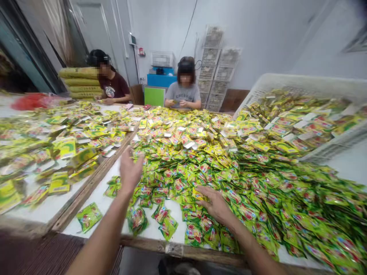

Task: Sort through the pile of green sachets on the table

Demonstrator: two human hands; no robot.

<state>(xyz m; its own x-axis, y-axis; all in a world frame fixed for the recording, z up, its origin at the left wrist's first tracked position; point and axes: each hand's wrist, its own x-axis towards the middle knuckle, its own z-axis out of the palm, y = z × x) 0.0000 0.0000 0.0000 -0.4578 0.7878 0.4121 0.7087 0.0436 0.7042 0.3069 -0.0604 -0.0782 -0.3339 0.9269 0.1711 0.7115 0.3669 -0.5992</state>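
My left hand [131, 170] is raised above the left side of the packet pile, near the wooden divider. It is slightly blurred, with thumb and fingers apart and nothing visible in it. Over the green packets [197, 217], my right hand [215, 204] reaches in from the right, its fingers stretched out. Its fingertips are beside a small yellow packet [197, 194]; whether they touch it I cannot tell. Behind the green sachets lie many small yellow boxes [174, 133], some with open white flaps. A lone green packet [89, 217] lies near the divider.
A wooden strip [94, 179] divides the table, with more yellow boxes [61, 181] to its left. A white plastic crate [286, 82] full of boxes tips toward the pile at right. Two people, one in a grey shirt [183, 93] and one in a dark shirt [116, 88], sit opposite.
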